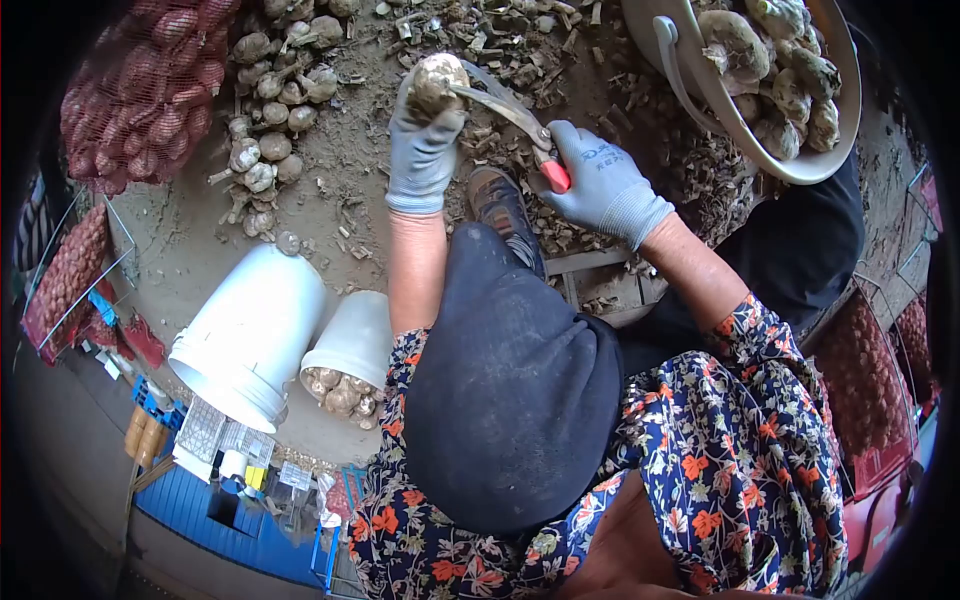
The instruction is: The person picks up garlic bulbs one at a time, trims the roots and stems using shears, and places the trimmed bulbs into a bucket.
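Observation:
Wrapped in a grey glove, my left hand [422, 150] grips a dirt-streaked garlic bulb [437, 78] at its fingertips. My right hand [605, 185], gloved the same way, is closed around the red handle of pruning shears [518, 115]. The metal jaws of the shears point left and reach the bulb's side, overlapping it in this view. Part of the handle is hidden inside the right palm. Both hands are held out above the dirt floor, beyond my knee [500, 380].
A bucket [845, 100] of garlic bulbs stands at upper right. Loose bulbs [275, 145] lie on the floor at left, beside a filled red mesh sack [150, 90]. Below them are a white bucket [255, 325] and a smaller bucket [350, 330] with bulbs at its mouth. Stem clippings [490, 40] litter the ground.

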A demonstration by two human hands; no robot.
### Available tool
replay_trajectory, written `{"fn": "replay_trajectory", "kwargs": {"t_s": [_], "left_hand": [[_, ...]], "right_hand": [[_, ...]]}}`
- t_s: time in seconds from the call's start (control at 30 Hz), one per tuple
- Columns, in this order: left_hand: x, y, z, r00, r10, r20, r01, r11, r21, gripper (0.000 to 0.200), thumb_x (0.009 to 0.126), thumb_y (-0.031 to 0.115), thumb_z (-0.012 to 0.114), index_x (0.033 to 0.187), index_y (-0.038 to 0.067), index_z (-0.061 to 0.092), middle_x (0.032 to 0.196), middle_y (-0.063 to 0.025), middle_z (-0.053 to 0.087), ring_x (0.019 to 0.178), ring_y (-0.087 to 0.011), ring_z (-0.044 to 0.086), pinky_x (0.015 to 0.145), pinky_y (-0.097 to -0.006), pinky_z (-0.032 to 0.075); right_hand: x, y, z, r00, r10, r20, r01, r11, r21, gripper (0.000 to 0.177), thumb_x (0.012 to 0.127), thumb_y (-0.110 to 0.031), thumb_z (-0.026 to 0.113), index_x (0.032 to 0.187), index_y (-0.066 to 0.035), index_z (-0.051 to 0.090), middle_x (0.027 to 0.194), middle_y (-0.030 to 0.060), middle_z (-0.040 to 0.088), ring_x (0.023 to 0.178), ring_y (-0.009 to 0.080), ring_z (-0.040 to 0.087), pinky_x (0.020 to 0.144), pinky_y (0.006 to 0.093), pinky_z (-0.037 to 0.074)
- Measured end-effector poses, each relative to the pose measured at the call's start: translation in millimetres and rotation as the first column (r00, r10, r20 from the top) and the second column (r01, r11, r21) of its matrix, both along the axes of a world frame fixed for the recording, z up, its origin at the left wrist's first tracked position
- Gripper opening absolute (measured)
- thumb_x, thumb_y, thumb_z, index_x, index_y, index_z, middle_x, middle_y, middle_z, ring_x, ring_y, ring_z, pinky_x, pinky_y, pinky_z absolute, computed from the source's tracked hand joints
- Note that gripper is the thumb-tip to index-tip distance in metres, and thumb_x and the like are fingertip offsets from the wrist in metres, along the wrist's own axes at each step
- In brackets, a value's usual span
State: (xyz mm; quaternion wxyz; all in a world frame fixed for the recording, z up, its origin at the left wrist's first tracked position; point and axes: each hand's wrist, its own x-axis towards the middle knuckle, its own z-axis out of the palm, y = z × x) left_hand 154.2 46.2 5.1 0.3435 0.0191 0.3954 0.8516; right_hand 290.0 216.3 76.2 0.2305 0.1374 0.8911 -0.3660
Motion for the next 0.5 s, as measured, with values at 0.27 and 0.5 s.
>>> {"fn": "replay_trajectory", "kwargs": {"t_s": [0.27, 0.5], "left_hand": [[-1.7, 11.2, 34.7, 0.970, -0.158, -0.184, 0.090, 0.939, -0.332, 0.072, 0.068, -0.006, 0.076, 0.129, 0.001, 0.039, 0.111, -0.0073, 0.055, 0.099, -0.0144, 0.059, 0.084, -0.0286, 0.054], [0.3, 20.1, 33.7, 0.792, -0.311, -0.525, -0.104, 0.780, -0.618, 0.073, 0.065, 0.004, 0.081, 0.125, -0.001, 0.039, 0.111, -0.0097, 0.054, 0.097, -0.0148, 0.057, 0.084, -0.0281, 0.051]], "right_hand": [[-10.0, 10.3, 12.0, 0.991, 0.130, -0.028, -0.114, 0.939, 0.325, 0.049, 0.082, -0.045, 0.060, 0.109, -0.006, 0.048, 0.092, 0.0167, 0.061, 0.088, 0.0331, 0.063, 0.077, 0.0459, 0.048], [-15.1, 19.0, 14.8, 0.980, 0.180, 0.089, -0.197, 0.950, 0.241, 0.049, 0.083, -0.044, 0.061, 0.107, -0.003, 0.048, 0.092, 0.0199, 0.063, 0.085, 0.0357, 0.065, 0.076, 0.0468, 0.049]]}}
